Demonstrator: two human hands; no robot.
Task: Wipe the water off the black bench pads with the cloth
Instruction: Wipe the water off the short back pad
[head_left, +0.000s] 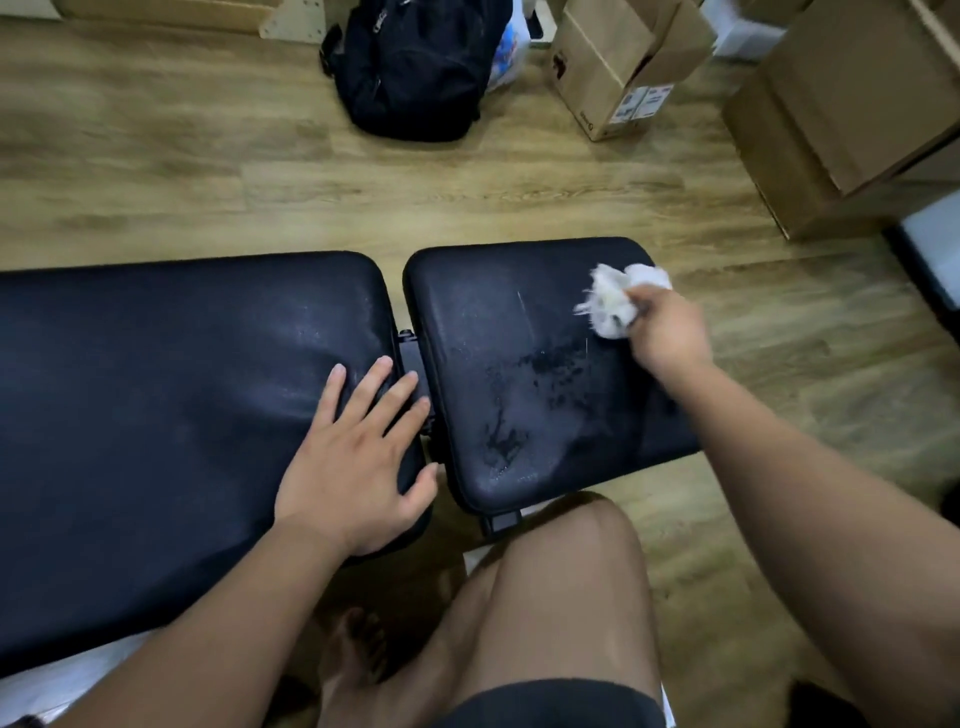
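Right hand (667, 338) grips crumpled white cloth (618, 299); pad (519, 364) water-streaked.

bare floor (363, 208) is lying open beyond both bench pads (156, 389); a backpack (415, 67) and cardboard boxes (831, 104) are crowding the far edge.

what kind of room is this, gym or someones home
Probably a home room or storeroom with gym gear, not a commercial gym: a black padded bench stands on wood-look flooring, with cardboard boxes and a black backpack left on the floor behind it.
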